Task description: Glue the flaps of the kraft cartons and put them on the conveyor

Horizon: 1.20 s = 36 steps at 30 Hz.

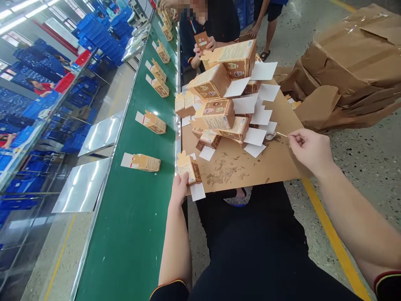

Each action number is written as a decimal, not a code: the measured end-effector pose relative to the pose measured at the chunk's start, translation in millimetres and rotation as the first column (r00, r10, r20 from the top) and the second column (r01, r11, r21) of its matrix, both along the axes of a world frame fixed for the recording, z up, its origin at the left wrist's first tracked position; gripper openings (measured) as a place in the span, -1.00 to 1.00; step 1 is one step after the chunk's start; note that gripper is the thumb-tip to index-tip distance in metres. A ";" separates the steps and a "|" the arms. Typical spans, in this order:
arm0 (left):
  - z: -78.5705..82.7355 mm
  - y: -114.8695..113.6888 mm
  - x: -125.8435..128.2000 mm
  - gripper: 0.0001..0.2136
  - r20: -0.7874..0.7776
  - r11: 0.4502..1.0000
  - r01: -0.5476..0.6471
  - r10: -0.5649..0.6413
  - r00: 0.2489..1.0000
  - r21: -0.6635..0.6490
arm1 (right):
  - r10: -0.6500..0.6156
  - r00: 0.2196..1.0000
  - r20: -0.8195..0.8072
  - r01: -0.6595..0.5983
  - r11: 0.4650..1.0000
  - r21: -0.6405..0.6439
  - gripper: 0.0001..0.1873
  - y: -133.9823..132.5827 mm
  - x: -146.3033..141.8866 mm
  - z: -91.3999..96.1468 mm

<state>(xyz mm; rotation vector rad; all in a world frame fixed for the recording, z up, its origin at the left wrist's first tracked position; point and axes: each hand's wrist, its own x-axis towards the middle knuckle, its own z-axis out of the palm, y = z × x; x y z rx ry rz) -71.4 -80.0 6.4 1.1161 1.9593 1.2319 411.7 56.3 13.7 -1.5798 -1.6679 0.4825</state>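
Note:
My left hand (179,189) is closed on a small brown-and-tan carton (194,172), thumb on its printed side. The carton stands at the near left corner of a cardboard sheet (275,161), a white flap hanging toward me. Out to the right, my right hand (308,149) pinches a thin stick like a cotton swab (282,134). The tip of the swab points left toward a small clear round dish (270,136). Between my hands is a heap of similar cartons (216,113), with white flaps sticking out to the right.
A green conveyor belt (134,217) runs along my left, carrying spaced cartons (147,163). Across the sheet a co-worker (216,25) holds a brown carton. A large crumpled cardboard box (351,71) stands on the floor at right. Dark wet-looking smears mark the sheet near me.

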 end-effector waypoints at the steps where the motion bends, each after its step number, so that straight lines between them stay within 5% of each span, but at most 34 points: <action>1: 0.0 -3.6 4.7 -0.44 0.082 1.000 -0.017 0.018 0.996 -0.016 | -0.042 0.997 -0.066 0.042 0.999 -0.003 -0.85 -13.8 2.3 1.9; 4: 1.0 -20.5 22.5 -0.34 0.322 0.992 -0.124 0.118 0.939 -0.003 | -0.116 0.956 -0.269 0.126 0.992 0.020 -0.79 -60.0 -5.6 7.3; 6: 1.3 -25.2 35.5 -0.27 0.420 0.992 -0.110 0.073 0.905 0.065 | -0.058 0.946 -0.318 0.077 0.996 0.048 -0.77 -87.3 -27.9 8.0; 9: -4.1 -12.8 54.2 -0.16 0.439 0.990 -0.050 -0.014 0.899 0.135 | 0.185 0.927 -0.326 -0.191 0.982 0.016 -0.74 -110.7 -82.6 -1.8; 11: -11.7 1.4 63.4 -0.12 0.384 0.989 -0.040 -0.017 0.923 0.141 | 0.375 0.884 -0.278 -0.380 0.924 0.038 -0.73 -114.1 -121.1 -16.1; 15: -23.9 16.0 68.5 -0.13 0.330 0.994 -0.011 -0.027 0.944 0.112 | 0.557 0.813 -0.169 -0.556 0.829 0.056 -0.69 -109.9 -165.8 -47.9; 24: -28.2 7.0 79.8 -0.07 0.296 0.986 -0.069 0.022 0.955 0.152 | 0.665 0.746 0.044 -0.666 0.746 0.006 -0.64 -114.4 -164.2 -67.0; 29: -27.9 0.6 94.0 -0.01 0.290 0.977 -0.108 0.051 0.956 0.185 | 0.561 0.828 -0.022 -0.561 0.828 -0.012 -0.68 -104.6 -156.5 -62.8; 36: -36.1 -10.8 115.1 -0.08 -0.013 0.981 -0.082 0.086 0.996 0.174 | 0.432 0.873 -0.228 -0.426 0.901 0.080 -0.74 -111.2 -125.8 -46.6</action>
